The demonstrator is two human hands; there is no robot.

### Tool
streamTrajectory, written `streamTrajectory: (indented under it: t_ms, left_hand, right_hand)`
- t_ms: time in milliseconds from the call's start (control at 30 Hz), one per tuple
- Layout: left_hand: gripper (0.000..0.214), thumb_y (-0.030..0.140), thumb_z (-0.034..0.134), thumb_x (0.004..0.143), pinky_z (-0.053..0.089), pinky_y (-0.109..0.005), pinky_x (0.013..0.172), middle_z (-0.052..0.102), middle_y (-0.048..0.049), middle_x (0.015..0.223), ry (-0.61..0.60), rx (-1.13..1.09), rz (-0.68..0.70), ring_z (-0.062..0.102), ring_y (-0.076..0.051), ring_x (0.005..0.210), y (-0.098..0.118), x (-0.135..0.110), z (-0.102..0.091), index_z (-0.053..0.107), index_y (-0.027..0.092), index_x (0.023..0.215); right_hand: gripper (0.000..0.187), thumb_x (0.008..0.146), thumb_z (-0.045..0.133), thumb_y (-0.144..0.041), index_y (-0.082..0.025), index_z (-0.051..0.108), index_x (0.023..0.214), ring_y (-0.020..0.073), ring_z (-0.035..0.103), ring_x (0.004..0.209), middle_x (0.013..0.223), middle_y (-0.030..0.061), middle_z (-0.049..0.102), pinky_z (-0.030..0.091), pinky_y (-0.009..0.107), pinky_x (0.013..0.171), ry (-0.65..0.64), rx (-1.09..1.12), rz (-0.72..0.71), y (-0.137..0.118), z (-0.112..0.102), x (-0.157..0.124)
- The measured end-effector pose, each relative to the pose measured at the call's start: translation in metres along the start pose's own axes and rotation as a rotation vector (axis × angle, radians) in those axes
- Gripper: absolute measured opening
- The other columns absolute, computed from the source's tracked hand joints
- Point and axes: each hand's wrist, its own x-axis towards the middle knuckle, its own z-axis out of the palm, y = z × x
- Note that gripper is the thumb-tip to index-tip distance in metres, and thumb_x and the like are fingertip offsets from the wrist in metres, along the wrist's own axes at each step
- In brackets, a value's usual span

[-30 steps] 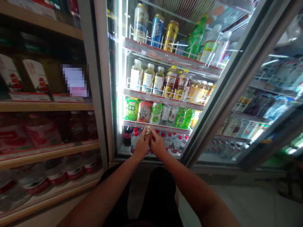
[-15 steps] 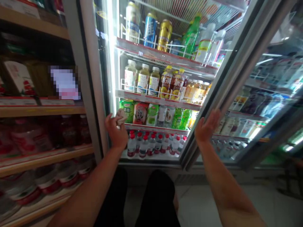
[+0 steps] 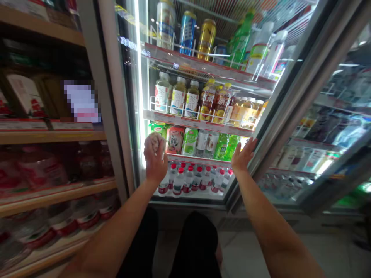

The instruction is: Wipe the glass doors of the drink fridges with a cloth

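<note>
My left hand [image 3: 155,164] is closed around a crumpled pale cloth [image 3: 156,142], held up against or just in front of the glass door [image 3: 131,96] of a lit drinks fridge. Behind the cloth stand a green carton, partly hidden, and a red carton [image 3: 175,139]. My right hand [image 3: 242,156] is open with its fingers spread, near the metal door frame [image 3: 269,112] on the right side. Nothing is in it. Whether it touches the glass or the frame I cannot tell.
Fridge shelves hold cans [image 3: 206,39], tea bottles [image 3: 192,99] and red-capped bottles [image 3: 188,179]. Wooden shelves [image 3: 52,136] with bottles stand at the left. Another glass-fronted fridge section [image 3: 315,143] is at the right. My knees [image 3: 194,247] are low, before the fridge base.
My left hand with the cloth has moved right, from the left door edge onto the glass area. My right hand has shifted slightly left, away from the frame, its fingers spreading.
</note>
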Motion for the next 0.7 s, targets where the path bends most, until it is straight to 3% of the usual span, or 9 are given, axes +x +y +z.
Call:
streamTrajectory:
  t_ms: [100,200,267,367,467,600,700]
  left_hand:
    - [0.061,0.03,0.05,0.094,0.014,-0.058,0.126,0.003,-0.0186,0.168,0.008,0.049,-0.03,0.005,-0.038,0.156,0.001,0.01,0.004,0.04,0.012,0.151]
    - [0.064,0.03,0.05,0.094,0.016,-0.058,0.126,-0.003,-0.0194,0.168,-0.044,0.065,-0.025,0.002,-0.038,0.156,0.001,-0.005,0.011,0.035,0.01,0.153]
    - [0.063,0.028,0.049,0.095,0.017,-0.058,0.126,-0.003,-0.0186,0.168,-0.078,0.067,-0.016,0.003,-0.038,0.156,-0.002,-0.028,0.015,0.035,0.011,0.154]
    - [0.063,0.024,0.05,0.094,0.02,-0.06,0.125,-0.002,-0.0166,0.168,-0.119,0.048,0.041,0.006,-0.038,0.156,-0.014,-0.066,0.017,0.035,0.014,0.154]
    - [0.066,0.022,0.051,0.094,0.024,-0.061,0.124,0.0,-0.0132,0.169,-0.127,0.039,0.077,0.008,-0.036,0.156,-0.028,-0.086,0.016,0.031,0.02,0.156]
    - [0.068,0.025,0.049,0.095,0.02,-0.058,0.126,-0.002,-0.015,0.169,-0.086,0.013,0.016,0.007,-0.035,0.156,-0.036,-0.064,0.01,0.025,0.018,0.158]
    - [0.067,0.028,0.047,0.097,0.015,-0.056,0.127,-0.005,-0.017,0.168,-0.035,-0.002,-0.037,0.003,-0.034,0.156,-0.033,-0.041,0.007,0.024,0.016,0.158]
  right_hand:
    - [0.069,0.101,0.019,-0.051,-0.018,0.007,0.161,0.0271,0.005,0.158,0.168,0.0168,0.006,0.017,0.065,0.122,0.071,0.121,0.3,-0.03,0.007,0.014]
    - [0.069,0.101,0.013,-0.049,-0.016,0.002,0.161,0.0275,0.0,0.158,0.168,0.0184,0.002,0.019,0.066,0.121,0.133,0.141,0.441,-0.053,0.018,0.022]
    - [0.067,0.102,0.013,-0.047,-0.017,0.003,0.161,0.0275,0.001,0.158,0.168,0.0178,0.004,0.019,0.067,0.12,0.201,0.088,0.441,-0.058,0.026,0.019]
    - [0.065,0.102,0.018,-0.046,-0.017,0.013,0.161,0.0269,0.01,0.157,0.167,0.0163,0.013,0.021,0.062,0.122,0.275,-0.013,0.308,-0.049,0.035,0.009]
    - [0.064,0.102,0.019,-0.045,-0.016,0.019,0.16,0.0261,0.015,0.157,0.166,0.0168,0.02,0.023,0.059,0.123,0.324,-0.068,0.219,-0.033,0.041,0.0]
    - [0.062,0.103,0.02,-0.042,-0.018,0.019,0.16,0.0238,0.017,0.156,0.165,0.0166,0.023,0.025,0.058,0.123,0.365,-0.093,0.213,-0.027,0.045,-0.002]
    - [0.061,0.103,0.018,-0.04,-0.018,0.02,0.16,0.0227,0.016,0.157,0.166,0.0147,0.022,0.024,0.057,0.124,0.348,-0.073,0.275,-0.044,0.043,0.004]
